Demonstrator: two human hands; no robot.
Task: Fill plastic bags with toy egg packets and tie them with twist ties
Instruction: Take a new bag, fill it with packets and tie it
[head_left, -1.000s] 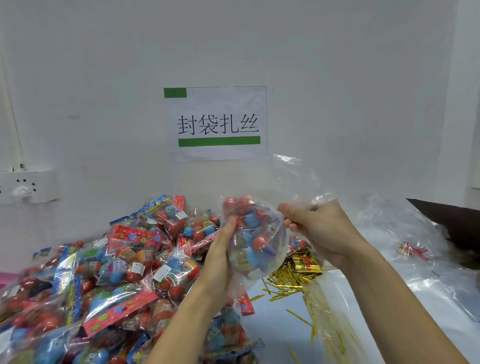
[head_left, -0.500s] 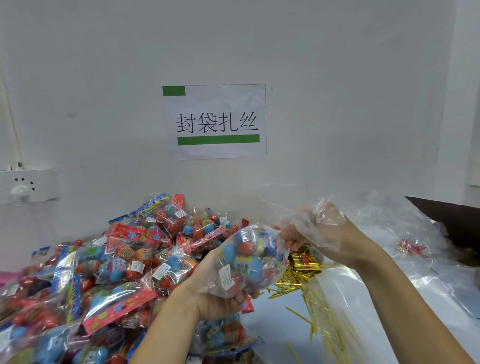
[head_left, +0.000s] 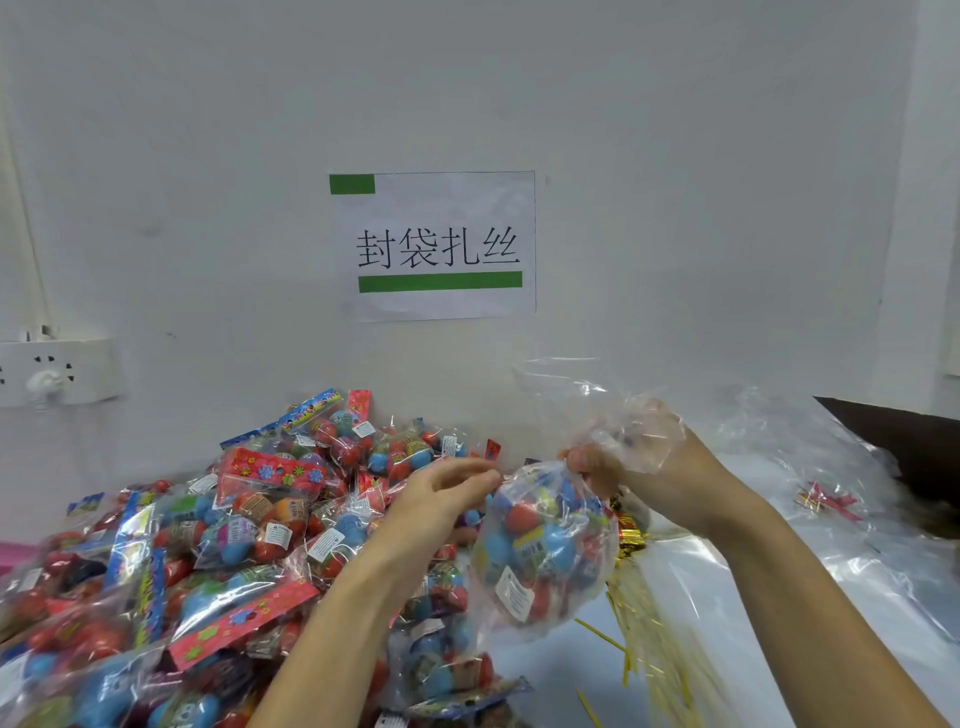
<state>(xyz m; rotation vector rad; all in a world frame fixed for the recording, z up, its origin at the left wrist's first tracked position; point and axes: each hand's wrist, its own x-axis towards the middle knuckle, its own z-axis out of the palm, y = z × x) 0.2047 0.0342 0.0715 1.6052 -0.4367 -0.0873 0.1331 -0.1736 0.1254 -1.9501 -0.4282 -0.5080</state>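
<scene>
**Bag hanging from my right fingers**

Thin gold ties (head_left: 641, 631) lie scattered on the smooth counter (head_left: 550, 675) nearest me. My right hand (head_left: 644, 467) pinches the crinkled neck of the clear bag (head_left: 545, 551), which bulges round with glossy red and blue eggs and hangs above the counter. My left hand (head_left: 441, 493) is loose, fingers relaxed, tips just beside the bag's top; half a second ago it cupped the bag from below. Behind, slick egg packets (head_left: 249, 525) are heaped against the wall.

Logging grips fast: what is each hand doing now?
Left hand: open, fingers at the filled bag.
Right hand: gripping the bag's gathered neck.
</scene>
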